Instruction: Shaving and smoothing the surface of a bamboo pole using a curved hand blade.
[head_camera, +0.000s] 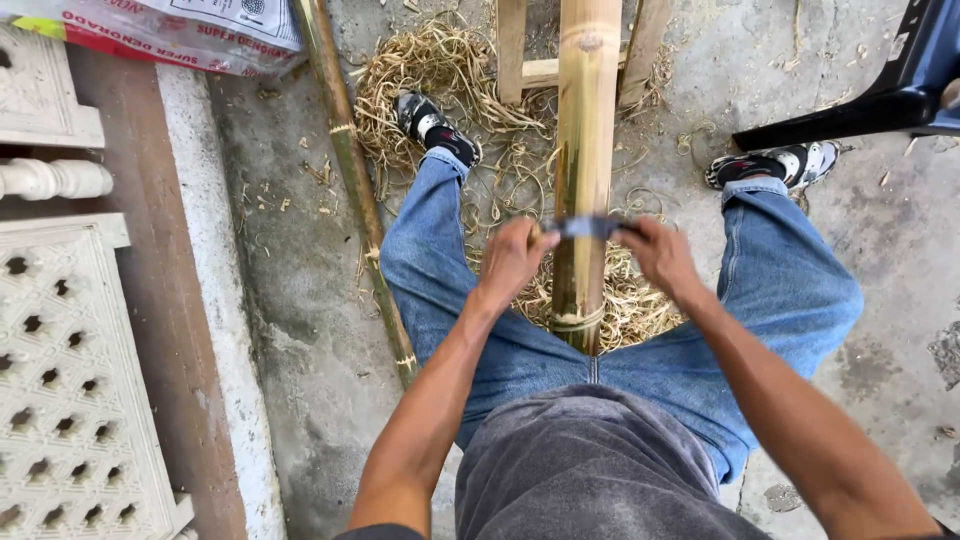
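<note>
In my view: two bamboo poles, one thick pole (585, 150) at centre, one thin green pole (355, 180) left of it. One blade (588, 227), two hands (512, 258) (662, 255), two shoes (435, 125) (775, 165), one sack (170, 30) upper left.

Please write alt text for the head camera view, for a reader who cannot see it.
Seen from above, a person's left hand and right hand grip the two ends of a flat blade laid across a thick bamboo pole between their knees. Pale shavings cover the concrete floor, and a thinner bamboo pole lies to the left.
</note>
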